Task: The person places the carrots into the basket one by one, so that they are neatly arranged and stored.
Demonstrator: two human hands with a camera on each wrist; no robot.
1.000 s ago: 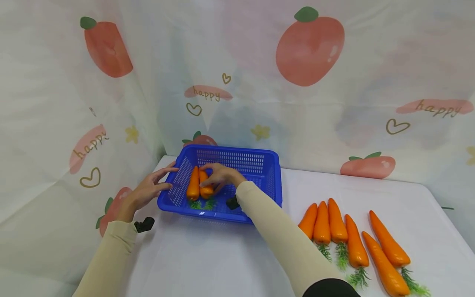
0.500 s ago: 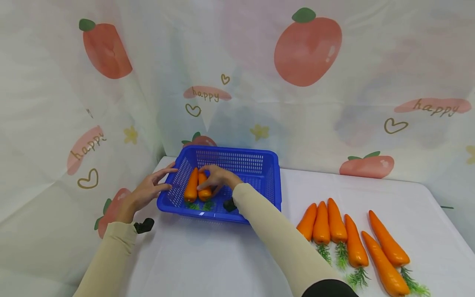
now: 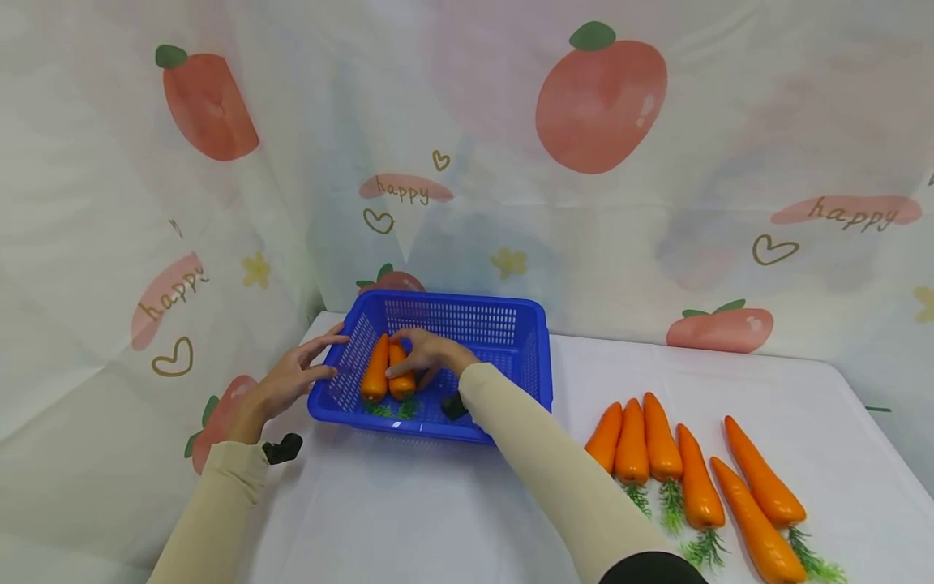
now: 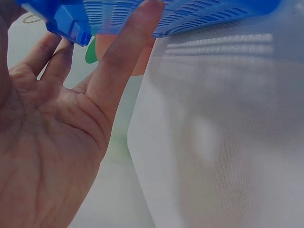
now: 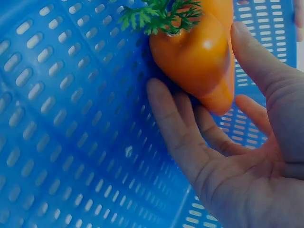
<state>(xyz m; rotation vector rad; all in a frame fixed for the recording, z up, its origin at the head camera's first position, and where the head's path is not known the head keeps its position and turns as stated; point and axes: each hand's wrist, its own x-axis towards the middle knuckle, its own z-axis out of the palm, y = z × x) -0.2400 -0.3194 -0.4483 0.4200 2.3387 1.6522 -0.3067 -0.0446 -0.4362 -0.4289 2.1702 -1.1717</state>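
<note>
A blue plastic basket (image 3: 531, 341) with slotted walls stands at the back left of the table. Two orange carrots (image 3: 375, 375) with green tops lie side by side in its left part. My right hand (image 3: 432, 353) reaches in and holds the right-hand carrot (image 3: 403, 384), thumb on one side and fingers on the other. In the right wrist view this carrot's leafy top (image 5: 161, 16) points away from the palm. My left hand (image 3: 288, 380) touches the basket's left side, fingers extended and spread at the rim; its palm shows bare in the left wrist view.
Several more carrots (image 3: 702, 478) lie in a loose row on the white table (image 3: 409, 511) at the right, partly behind the right sleeve (image 3: 547, 462). A printed curtain (image 3: 467, 105) hangs close behind the basket and along its left.
The two carrots have shifted slightly left inside the basket along with my right hand. My left hand stays at the basket's side. The head view has tilted a little.
</note>
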